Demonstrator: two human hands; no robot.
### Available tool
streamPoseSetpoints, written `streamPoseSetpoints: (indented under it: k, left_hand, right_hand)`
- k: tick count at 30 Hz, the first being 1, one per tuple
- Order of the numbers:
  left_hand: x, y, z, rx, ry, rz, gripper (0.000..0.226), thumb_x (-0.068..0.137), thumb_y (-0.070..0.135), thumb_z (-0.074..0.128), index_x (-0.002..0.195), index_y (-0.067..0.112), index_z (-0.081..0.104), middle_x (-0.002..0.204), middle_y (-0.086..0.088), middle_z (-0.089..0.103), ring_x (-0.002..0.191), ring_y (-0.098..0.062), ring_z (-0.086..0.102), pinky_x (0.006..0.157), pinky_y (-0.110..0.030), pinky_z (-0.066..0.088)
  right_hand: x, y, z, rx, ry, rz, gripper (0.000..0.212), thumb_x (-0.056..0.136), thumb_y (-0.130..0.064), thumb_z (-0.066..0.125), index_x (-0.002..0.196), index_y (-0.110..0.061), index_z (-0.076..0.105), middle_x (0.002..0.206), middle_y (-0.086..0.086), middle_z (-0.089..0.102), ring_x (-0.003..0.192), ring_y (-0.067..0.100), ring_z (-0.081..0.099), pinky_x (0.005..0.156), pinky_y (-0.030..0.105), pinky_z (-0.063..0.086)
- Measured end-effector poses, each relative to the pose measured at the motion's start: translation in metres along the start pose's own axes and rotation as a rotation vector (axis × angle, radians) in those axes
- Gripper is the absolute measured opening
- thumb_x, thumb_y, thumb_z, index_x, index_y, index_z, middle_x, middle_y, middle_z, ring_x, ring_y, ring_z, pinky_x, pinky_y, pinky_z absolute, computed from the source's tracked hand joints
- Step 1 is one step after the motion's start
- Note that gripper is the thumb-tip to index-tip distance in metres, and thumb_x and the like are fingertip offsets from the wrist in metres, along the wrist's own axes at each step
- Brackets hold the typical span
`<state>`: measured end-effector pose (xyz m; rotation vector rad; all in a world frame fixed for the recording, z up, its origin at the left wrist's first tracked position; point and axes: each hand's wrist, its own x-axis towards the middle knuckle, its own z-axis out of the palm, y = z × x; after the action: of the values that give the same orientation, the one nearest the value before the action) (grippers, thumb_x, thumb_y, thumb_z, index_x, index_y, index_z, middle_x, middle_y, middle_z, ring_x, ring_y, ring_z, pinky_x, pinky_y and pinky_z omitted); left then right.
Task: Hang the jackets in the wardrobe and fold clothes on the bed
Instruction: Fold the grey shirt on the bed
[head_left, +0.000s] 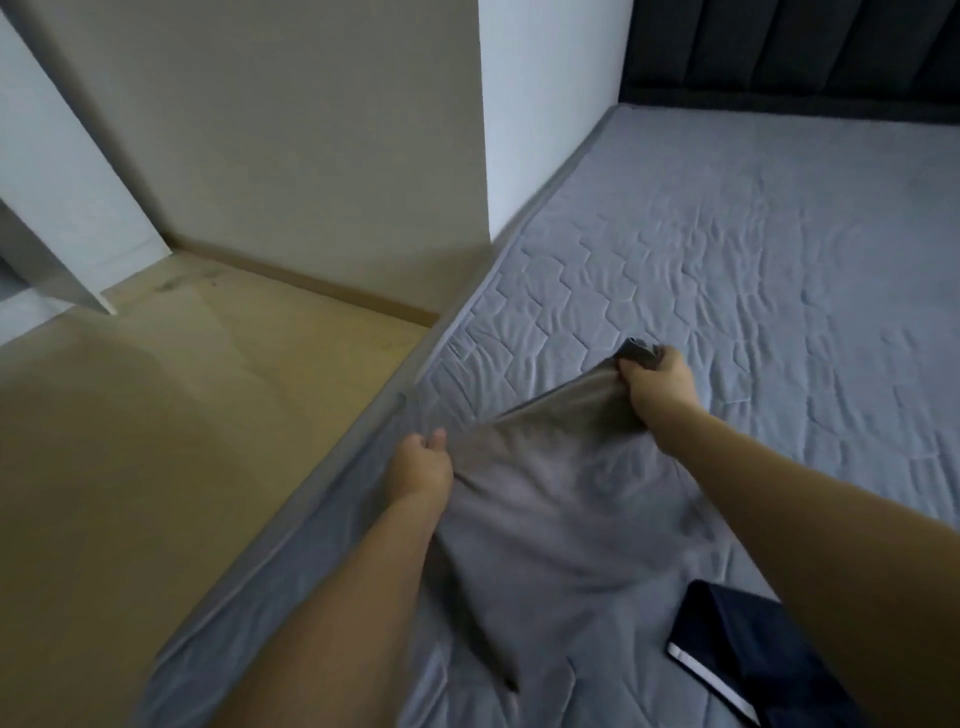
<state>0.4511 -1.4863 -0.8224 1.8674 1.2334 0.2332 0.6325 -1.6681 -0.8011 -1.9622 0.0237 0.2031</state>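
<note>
At the near right edge of the bed (779, 270) lies a dark navy garment (748, 654) with a pale strip along one side, flat on the quilted cover and close to the hanging tail of the grey garment (540, 499) now being handled. That grey piece is stretched between the two hands: the left hand (421, 467) pinches its near-left edge right over the mattress border, and the right hand (657, 382) farther in is clenched on a bunched corner. Its lower end trails toward the viewer, blurred, so its shape there cannot be read. The likeliest slip is on the left, where the grip looks like a light fingertip pinch at the bed's edge; a tug from the right could pull the cloth free and let it slide to the wooden floor (208, 415). The trailing end could also drag across the navy piece and rumple it. Farther off, the cover is wrinkled up to the dark headboard (810, 47).
</note>
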Motion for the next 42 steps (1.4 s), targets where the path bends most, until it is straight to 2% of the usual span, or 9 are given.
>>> streamPoseSetpoints:
  k: [4, 8, 11, 16, 22, 27, 31, 37, 42]
  left_hand:
    - [-0.036, 0.108, -0.160, -0.067, -0.116, 0.091, 0.058, 0.088, 0.059, 0.057, 0.081, 0.003, 0.069, 0.085, -0.011, 0.071, 0.083, -0.027, 0.065, 0.074, -0.033, 0.052]
    - [-0.076, 0.214, -0.366, -0.034, -0.294, 0.207, 0.031, 0.084, 0.035, 0.073, 0.070, 0.013, 0.058, 0.060, 0.007, 0.058, 0.057, -0.006, 0.055, 0.046, -0.014, 0.038]
    - [-0.101, 0.280, -0.521, 0.060, -0.160, 0.276, 0.020, 0.089, 0.015, 0.068, 0.074, 0.006, 0.059, 0.069, -0.003, 0.057, 0.063, -0.010, 0.054, 0.056, -0.021, 0.038]
    - [-0.132, 0.336, -0.711, 0.147, 0.176, 0.275, 0.012, 0.087, 0.004, 0.054, 0.081, -0.004, 0.061, 0.076, -0.014, 0.059, 0.072, -0.023, 0.054, 0.061, -0.032, 0.038]
    - [-0.131, 0.330, -0.861, 0.129, 0.562, 0.182, 0.031, 0.086, -0.002, 0.039, 0.059, 0.013, 0.033, 0.060, -0.005, 0.033, 0.056, -0.021, 0.032, 0.052, -0.030, 0.020]
    - [-0.077, 0.308, -0.949, -0.005, 0.792, 0.071, 0.020, 0.087, 0.001, 0.043, 0.077, 0.007, 0.060, 0.084, -0.013, 0.061, 0.078, -0.032, 0.056, 0.065, -0.032, 0.042]
    - [-0.006, 0.293, -1.020, -0.232, 0.967, 0.019, 0.029, 0.089, 0.003, 0.048, 0.107, 0.007, 0.070, 0.111, -0.017, 0.067, 0.099, -0.036, 0.061, 0.077, -0.032, 0.047]
    - [0.098, 0.285, -1.137, -0.369, 1.069, -0.039, 0.028, 0.093, 0.004, 0.050, 0.116, -0.007, 0.061, 0.119, -0.024, 0.061, 0.108, -0.039, 0.058, 0.083, -0.037, 0.046]
    - [0.178, 0.283, -1.218, -0.155, 1.111, 0.008, 0.023, 0.092, 0.001, 0.047, 0.108, -0.006, 0.061, 0.116, -0.025, 0.062, 0.106, -0.039, 0.058, 0.078, -0.035, 0.043]
  right_hand:
    - [-0.048, -0.173, -0.027, 0.117, -0.159, -0.025, 0.029, 0.094, -0.015, 0.057, 0.122, -0.013, 0.053, 0.096, 0.005, 0.055, 0.082, 0.018, 0.051, 0.069, 0.026, 0.041]
    - [-0.109, -0.375, -0.049, 0.150, -0.296, -0.057, 0.022, 0.096, -0.018, 0.052, 0.117, -0.013, 0.051, 0.099, 0.008, 0.054, 0.082, 0.019, 0.049, 0.072, 0.031, 0.039]
    - [-0.173, -0.526, -0.040, 0.203, -0.266, -0.156, 0.013, 0.094, -0.024, 0.047, 0.101, -0.013, 0.050, 0.090, 0.005, 0.052, 0.082, 0.021, 0.046, 0.066, 0.030, 0.035]
    - [-0.287, -0.706, 0.009, 0.272, -0.176, -0.200, 0.024, 0.096, -0.031, 0.037, 0.102, -0.010, 0.047, 0.097, 0.010, 0.057, 0.099, 0.031, 0.052, 0.088, 0.038, 0.041]
    - [-0.367, -0.819, 0.098, 0.294, -0.331, -0.327, 0.024, 0.098, -0.031, 0.036, 0.103, -0.009, 0.044, 0.101, 0.011, 0.051, 0.099, 0.030, 0.050, 0.089, 0.041, 0.040]
    - [-0.393, -0.886, 0.194, 0.404, -0.472, -0.344, 0.018, 0.097, -0.028, 0.040, 0.100, -0.011, 0.045, 0.084, 0.002, 0.047, 0.089, 0.024, 0.046, 0.079, 0.034, 0.035]
    - [-0.397, -0.938, 0.293, 0.462, -0.602, -0.396, 0.028, 0.098, -0.031, 0.045, 0.117, -0.011, 0.046, 0.103, 0.004, 0.051, 0.094, 0.021, 0.047, 0.083, 0.032, 0.035]
    - [-0.389, -1.019, 0.443, 0.445, -0.676, -0.540, 0.010, 0.099, -0.020, 0.046, 0.108, -0.016, 0.048, 0.100, 0.002, 0.054, 0.095, 0.020, 0.051, 0.085, 0.031, 0.039]
    - [-0.399, -1.093, 0.562, 0.494, -0.615, -0.584, 0.021, 0.100, -0.023, 0.042, 0.119, -0.016, 0.050, 0.101, -0.003, 0.054, 0.093, 0.019, 0.051, 0.083, 0.030, 0.039]
